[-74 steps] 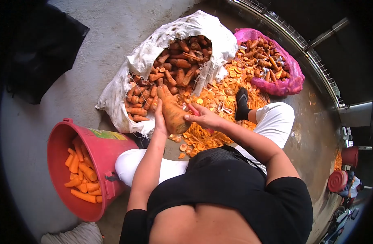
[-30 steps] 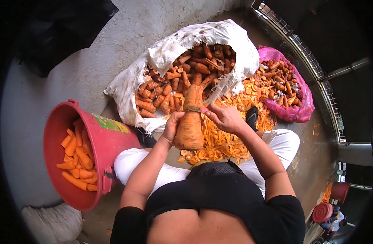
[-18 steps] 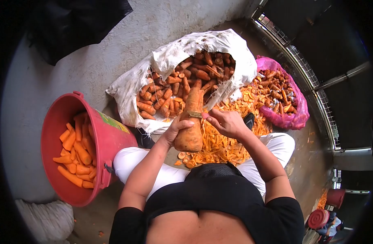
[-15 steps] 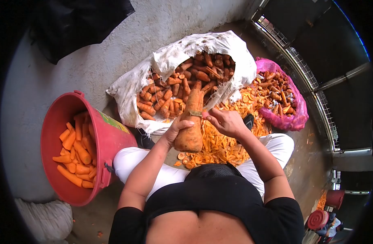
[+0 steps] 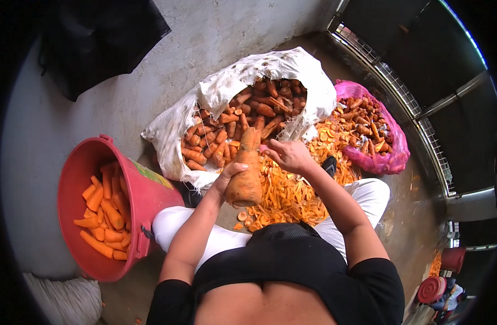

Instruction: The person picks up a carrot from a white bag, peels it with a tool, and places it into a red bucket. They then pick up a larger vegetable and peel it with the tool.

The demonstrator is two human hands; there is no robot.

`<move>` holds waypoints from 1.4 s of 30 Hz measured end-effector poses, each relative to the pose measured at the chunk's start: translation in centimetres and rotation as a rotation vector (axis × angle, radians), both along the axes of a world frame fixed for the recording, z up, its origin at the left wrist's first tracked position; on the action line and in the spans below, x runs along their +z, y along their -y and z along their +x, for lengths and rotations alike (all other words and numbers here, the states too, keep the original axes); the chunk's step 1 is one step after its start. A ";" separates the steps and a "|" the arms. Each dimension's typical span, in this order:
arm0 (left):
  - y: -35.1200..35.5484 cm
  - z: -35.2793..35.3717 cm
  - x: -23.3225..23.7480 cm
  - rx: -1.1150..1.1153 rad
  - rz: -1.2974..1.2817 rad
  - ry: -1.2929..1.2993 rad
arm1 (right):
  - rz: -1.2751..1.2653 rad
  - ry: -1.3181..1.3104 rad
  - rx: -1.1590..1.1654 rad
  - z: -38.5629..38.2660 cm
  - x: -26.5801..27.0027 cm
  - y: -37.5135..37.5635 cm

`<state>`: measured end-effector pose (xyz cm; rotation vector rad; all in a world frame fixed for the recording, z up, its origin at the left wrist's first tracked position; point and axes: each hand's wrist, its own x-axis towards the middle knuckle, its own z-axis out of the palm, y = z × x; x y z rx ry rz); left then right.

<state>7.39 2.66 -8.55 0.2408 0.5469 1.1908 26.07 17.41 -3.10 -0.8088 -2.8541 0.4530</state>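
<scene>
My left hand (image 5: 227,179) is wrapped round the side of a large, thick carrot (image 5: 245,176), its wide end toward me and its narrower top pointing away. Strips along the upper part look brighter orange than the rest. On the other side, my right hand (image 5: 289,156) is closed on a small peeler (image 5: 263,148); only a bit of its pink handle shows, close against the carrot's upper right side. The blade is hard to make out. Below both hands lies a heap of orange peelings (image 5: 283,189) on the floor between my legs.
A torn white sack (image 5: 175,127) full of unpeeled carrots lies ahead. To its right is a pink sack (image 5: 401,142) with carrot pieces. A red bucket (image 5: 75,244) of peeled carrots tilts at my left. A black bag (image 5: 97,49) is by the wall. Another person (image 5: 451,298) is far right.
The carrot and my left hand have shifted slightly left. My right hand has moved a little up and left, and the peeler has gone from across the carrot to its upper right side.
</scene>
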 end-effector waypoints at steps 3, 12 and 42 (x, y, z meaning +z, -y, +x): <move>-0.2 -0.2 -0.3 -0.060 -0.036 -0.040 | -0.143 0.220 -0.172 -0.8 0.1 -2.4; 0.0 2.2 0.4 -0.135 0.054 -0.226 | -0.385 -0.022 -0.591 8.1 -4.7 -9.4; 0.1 1.7 1.8 -0.063 0.066 -0.164 | -0.080 0.065 -0.078 3.3 1.0 1.8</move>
